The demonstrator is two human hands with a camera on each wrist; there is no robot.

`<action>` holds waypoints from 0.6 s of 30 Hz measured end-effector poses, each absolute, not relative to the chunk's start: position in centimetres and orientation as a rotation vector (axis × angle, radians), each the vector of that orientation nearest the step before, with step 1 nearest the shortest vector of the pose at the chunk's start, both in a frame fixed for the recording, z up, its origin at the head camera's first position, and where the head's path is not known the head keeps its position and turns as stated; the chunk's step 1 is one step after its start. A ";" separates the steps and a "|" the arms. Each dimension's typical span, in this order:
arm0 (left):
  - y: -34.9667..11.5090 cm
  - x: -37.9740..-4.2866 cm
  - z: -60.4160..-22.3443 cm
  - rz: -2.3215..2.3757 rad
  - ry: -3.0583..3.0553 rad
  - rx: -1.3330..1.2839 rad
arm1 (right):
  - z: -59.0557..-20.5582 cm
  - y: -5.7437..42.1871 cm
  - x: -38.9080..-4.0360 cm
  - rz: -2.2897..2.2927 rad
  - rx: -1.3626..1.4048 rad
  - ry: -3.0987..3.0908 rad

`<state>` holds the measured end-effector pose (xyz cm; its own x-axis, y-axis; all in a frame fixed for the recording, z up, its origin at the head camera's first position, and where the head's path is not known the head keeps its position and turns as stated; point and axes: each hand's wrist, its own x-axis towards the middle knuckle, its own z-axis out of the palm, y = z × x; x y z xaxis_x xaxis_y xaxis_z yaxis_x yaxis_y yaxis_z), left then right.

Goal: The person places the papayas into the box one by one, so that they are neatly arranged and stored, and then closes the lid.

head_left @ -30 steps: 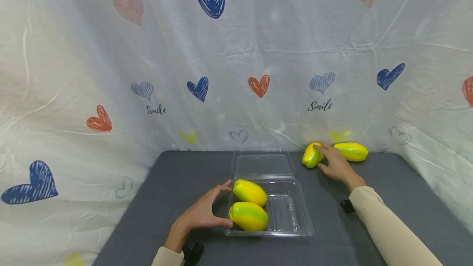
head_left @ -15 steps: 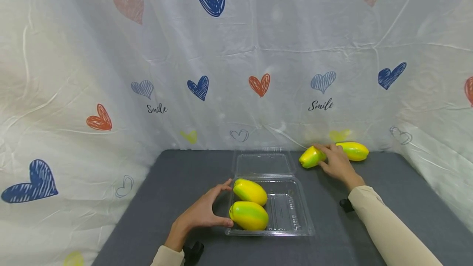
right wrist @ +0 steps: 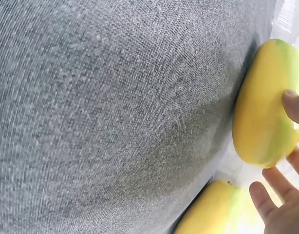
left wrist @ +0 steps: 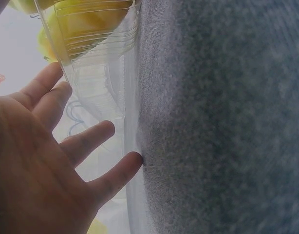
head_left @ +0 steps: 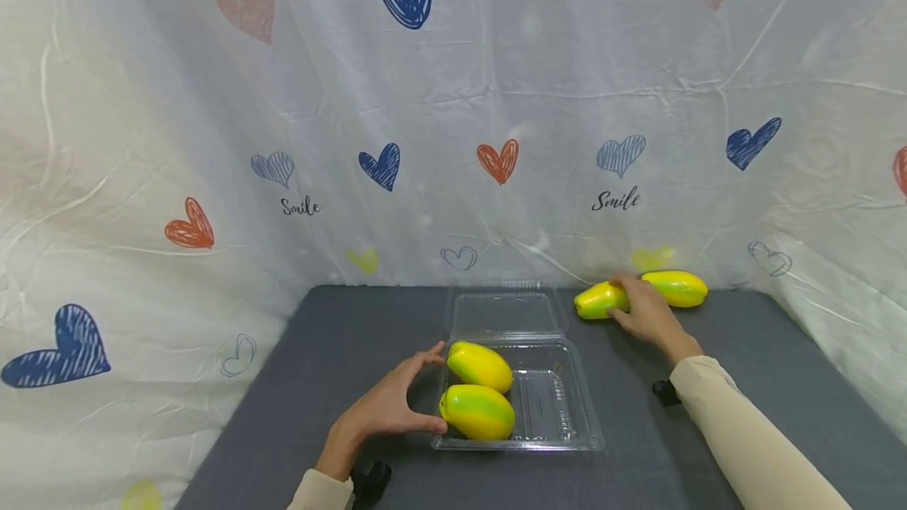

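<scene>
At the back right of the table, my right hand [head_left: 648,313] grips a yellow-green papaya [head_left: 597,301]. In the right wrist view its thumb [right wrist: 294,105] presses the fruit's side, while the fingers reach round the near end. Another papaya [head_left: 676,290] lies just beyond that hand. My left hand [head_left: 390,404] spreads thumb and fingers along the left edge of a clear plastic clamshell box [head_left: 560,396]; in the left wrist view its fingertips touch the box's rim and wall. Inside the box's left half lie two papayas, the rear one [head_left: 482,367] and the front one [head_left: 478,413].
The box's lid [head_left: 506,315] is folded back flat toward the rear. A dark grey cloth [head_left: 375,329] covers the table. Behind it hangs a white curtain [head_left: 432,219] printed with hearts, meeting the table's back edge.
The papaya at my right hand has turned from a steep slant to lying nearly sideways. The right hand has shifted slightly to the right; the left hand stays at the box.
</scene>
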<state>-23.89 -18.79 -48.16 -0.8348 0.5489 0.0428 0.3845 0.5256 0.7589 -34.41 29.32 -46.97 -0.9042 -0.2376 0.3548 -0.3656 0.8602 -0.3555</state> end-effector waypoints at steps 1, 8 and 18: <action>-18.8 -23.9 -48.2 1.198 2.564 0.794 | -47.0 29.4 -34.4 0.602 0.455 -2.728; -18.8 -23.9 -48.2 1.194 2.566 0.792 | -47.2 29.8 -34.0 0.534 0.462 -2.726; -18.8 -23.9 -48.2 1.194 2.565 0.791 | -47.6 30.2 -34.0 0.633 0.542 -2.752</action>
